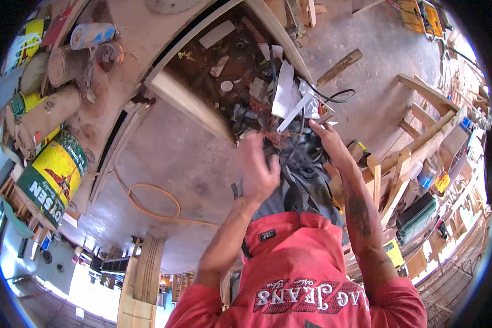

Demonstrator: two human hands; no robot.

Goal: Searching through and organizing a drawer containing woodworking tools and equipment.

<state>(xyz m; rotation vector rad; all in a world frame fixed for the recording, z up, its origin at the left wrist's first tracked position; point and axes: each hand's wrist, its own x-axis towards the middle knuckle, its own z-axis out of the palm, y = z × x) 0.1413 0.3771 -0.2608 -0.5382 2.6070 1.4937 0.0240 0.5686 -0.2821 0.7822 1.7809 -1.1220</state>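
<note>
left hand (261,172), fingers parted; just right of it, a tangled heap of black cords (298,158); then right hand (332,143), grip unclear

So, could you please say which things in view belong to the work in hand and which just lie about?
Near the left hand and right hand, seemingly in use: open wooden box; dark tangle; white strip.

Seemingly just lying about: green tin; orange cord; wood offcut.

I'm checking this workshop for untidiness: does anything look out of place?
Yes: the wooden box holds a jumble, with white scraps and reddish wires mixed together, apparently unsorted. A black cable also loops out past its right side, looking astray.
</note>
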